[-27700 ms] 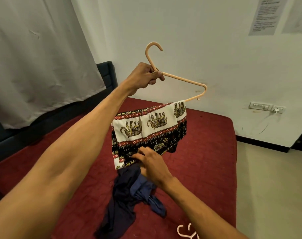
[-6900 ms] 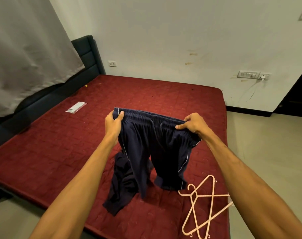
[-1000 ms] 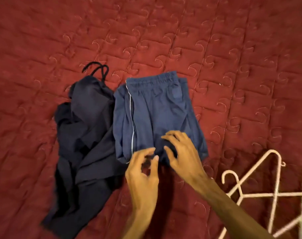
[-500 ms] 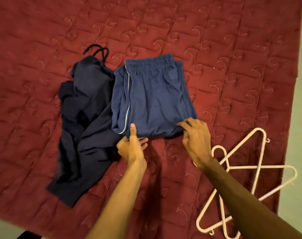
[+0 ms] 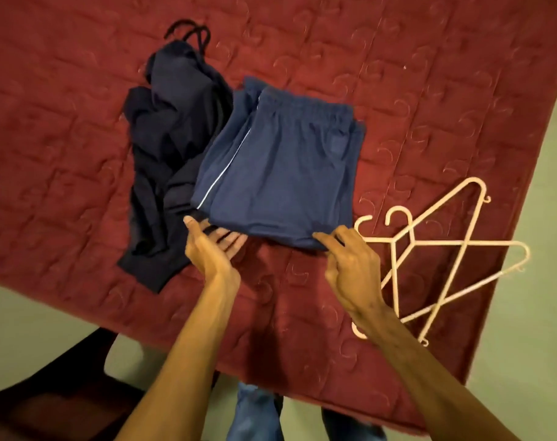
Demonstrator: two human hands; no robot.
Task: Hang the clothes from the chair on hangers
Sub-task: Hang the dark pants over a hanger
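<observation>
1. The shorts (image 5: 280, 173), blue with a white side stripe, lie folded flat on the bed (image 5: 80, 90), near the middle of the view; the waistband is at their 12 o'clock edge, the fold at 6 o'clock.
2. The left grip (image 5: 210, 249) lies palm up at the 7 o'clock corner of the shorts; its fingers (image 5: 229, 241) are straight and released, their tips at or just under the near edge, the thumb raised beside the stripe; it clasps nothing.
3. The right grip (image 5: 350, 262) is at the 5 o'clock corner of the shorts; its index lies on the near edge and the other fingers are bent behind it; I cannot tell whether it pinches the cloth or only touches it.
4. A dark garment (image 5: 172, 154) lies crumpled at 9 o'clock of the shorts, touching them and partly under their left side; a black cord (image 5: 188, 33) loops out at its 12 o'clock end.
5. Two pale hangers (image 5: 430, 249) lie crossed on the bed at 4 o'clock of the shorts, hooks towards them, just beside the right grip; the right wrist covers their near ends.
6. A dark chair (image 5: 64, 393) stands at 7 o'clock of the view, off the bed; the floor (image 5: 541, 281) shows at 3 o'clock; jeans (image 5: 258, 409) show at 6 o'clock.
</observation>
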